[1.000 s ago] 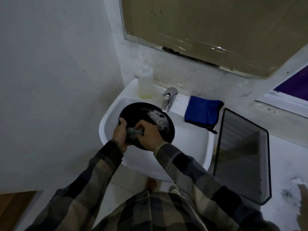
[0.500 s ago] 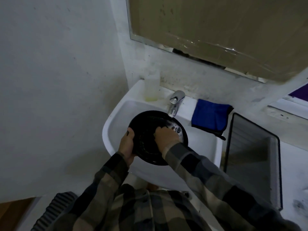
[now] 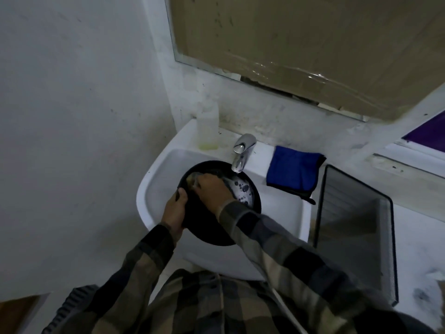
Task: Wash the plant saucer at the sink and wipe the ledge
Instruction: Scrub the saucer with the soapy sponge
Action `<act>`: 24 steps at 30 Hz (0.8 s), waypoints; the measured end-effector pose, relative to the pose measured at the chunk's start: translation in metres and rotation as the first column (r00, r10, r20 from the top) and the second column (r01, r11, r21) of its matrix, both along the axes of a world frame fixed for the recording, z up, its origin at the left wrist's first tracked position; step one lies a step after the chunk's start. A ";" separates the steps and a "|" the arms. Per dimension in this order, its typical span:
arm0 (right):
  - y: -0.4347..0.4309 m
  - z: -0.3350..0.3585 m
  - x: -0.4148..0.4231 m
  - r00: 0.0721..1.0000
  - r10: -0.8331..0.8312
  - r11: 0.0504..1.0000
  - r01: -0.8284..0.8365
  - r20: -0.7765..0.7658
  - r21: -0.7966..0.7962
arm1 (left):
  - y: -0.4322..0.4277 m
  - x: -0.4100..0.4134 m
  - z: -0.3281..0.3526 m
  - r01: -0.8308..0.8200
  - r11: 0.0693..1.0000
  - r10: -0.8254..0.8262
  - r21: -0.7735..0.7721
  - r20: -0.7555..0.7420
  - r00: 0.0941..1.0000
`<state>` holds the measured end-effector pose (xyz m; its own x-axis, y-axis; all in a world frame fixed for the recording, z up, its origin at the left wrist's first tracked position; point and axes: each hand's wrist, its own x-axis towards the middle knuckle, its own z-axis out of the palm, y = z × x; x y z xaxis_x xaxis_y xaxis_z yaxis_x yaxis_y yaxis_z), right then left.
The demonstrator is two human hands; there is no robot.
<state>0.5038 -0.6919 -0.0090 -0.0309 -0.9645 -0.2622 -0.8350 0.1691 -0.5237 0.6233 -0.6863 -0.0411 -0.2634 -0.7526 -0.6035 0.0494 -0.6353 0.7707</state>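
Observation:
A round black plant saucer (image 3: 204,227) is tilted inside the white sink (image 3: 163,169), below the chrome faucet (image 3: 242,153). Soap foam (image 3: 242,191) lies on its right inner side. My left hand (image 3: 174,213) grips the saucer's left rim. My right hand (image 3: 212,189) presses a yellowish sponge (image 3: 192,178) against the upper left of the saucer's inside; most of the sponge is hidden under the fingers.
A soap bottle (image 3: 207,127) with yellow liquid stands on the sink's back left corner. A folded blue cloth (image 3: 295,171) lies on the sink's right edge. A dark wire-mesh bin (image 3: 354,227) stands right of the sink. A mirror (image 3: 301,44) hangs above.
My right hand has slid the sponge from the saucer's near edge up across its inside to the upper left. My left hand kept its hold on the left rim. The camera shifted slightly.

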 end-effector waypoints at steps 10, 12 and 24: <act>0.033 -0.027 -0.055 0.878 0.031 0.934 0.145 -0.478 0.326 | 0.000 0.008 -0.007 -0.055 0.998 0.054 -0.009 -0.027 0.998; 0.046 -0.022 -0.048 0.847 0.174 0.906 0.062 -0.503 0.419 | -0.003 0.010 -0.008 -0.064 0.998 0.064 -0.007 -0.010 0.998; 0.074 -0.014 0.028 0.983 0.179 0.984 -0.179 -0.047 0.016 | -0.026 0.025 -0.005 -0.094 0.992 0.096 0.079 -0.022 0.995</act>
<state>0.5321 -0.6177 -0.0229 0.1291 -0.9526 -0.2756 -0.8762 0.0205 -0.4814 0.6482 -0.7128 -0.0463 -0.2090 -0.7259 -0.6552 0.1312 -0.6848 0.7168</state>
